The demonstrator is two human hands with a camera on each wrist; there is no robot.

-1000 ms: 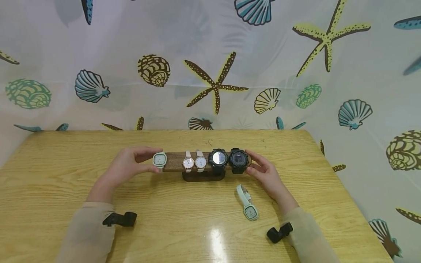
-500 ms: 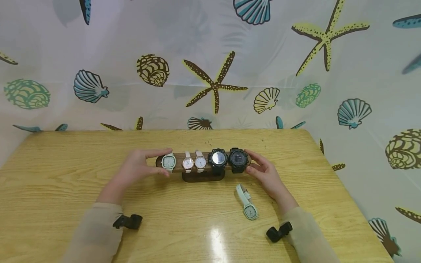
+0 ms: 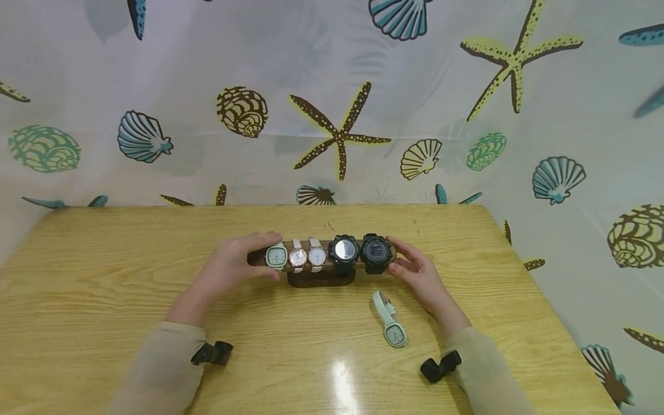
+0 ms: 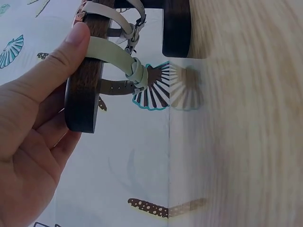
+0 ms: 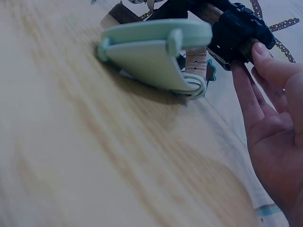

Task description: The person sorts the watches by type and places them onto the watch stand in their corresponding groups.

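Observation:
A dark wooden watch stand (image 3: 321, 279) sits mid-table, its bar (image 4: 87, 80) carrying two rose-and-white watches (image 3: 307, 257) and two black watches (image 3: 361, 251). My left hand (image 3: 256, 259) pinches a mint green square watch (image 3: 277, 257) on the bar's left part, right beside the rose watches; the thumb lies on its strap (image 4: 111, 53). My right hand (image 3: 402, 259) holds the bar's right end, fingers (image 5: 262, 90) touching the outer black watch (image 5: 239, 30). A second mint watch (image 3: 392, 323) (image 5: 156, 52) lies loose on the table just in front of the right hand.
The yellow wooden table (image 3: 104, 276) is backed and flanked by a white curtain (image 3: 332, 86) printed with shells and starfish. Its right edge runs close to the right forearm. Black wrist-camera mounts (image 3: 438, 367) show at both sleeves.
My left hand has slid the mint green watch rightward along the bar, from its left end up against the rose watches. The right hand has stayed on the bar's right end.

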